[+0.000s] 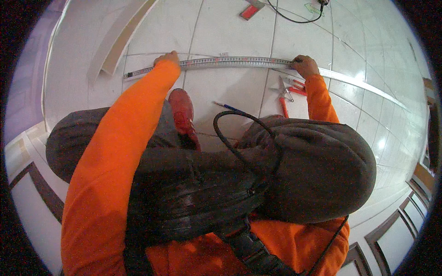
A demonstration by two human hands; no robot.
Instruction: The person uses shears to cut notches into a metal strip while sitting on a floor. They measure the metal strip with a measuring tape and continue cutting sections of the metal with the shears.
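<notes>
A measuring tape's blade (230, 60) runs left to right across the tiled floor, along a long, thin white strip (363, 84) that reaches farther right. My left hand (168, 58) is closed at the blade, a little in from its dark left end; the sleeve partly hides the fingers. My right hand (305, 67) grips the tape farther along, its fingers bent over the strip. The tape's case cannot be made out. Near my right wrist lie red-handled pliers (286, 95). A pen-like blue tool (224, 106) rests on the floor between my legs.
A red and grey flat piece (251, 11) and a black cable (301, 21) lie at the far side. A long pale panel (120, 43) stands at left. My red shoe (182, 110) is just below the strip. A black cord (218, 133) loops over my knee.
</notes>
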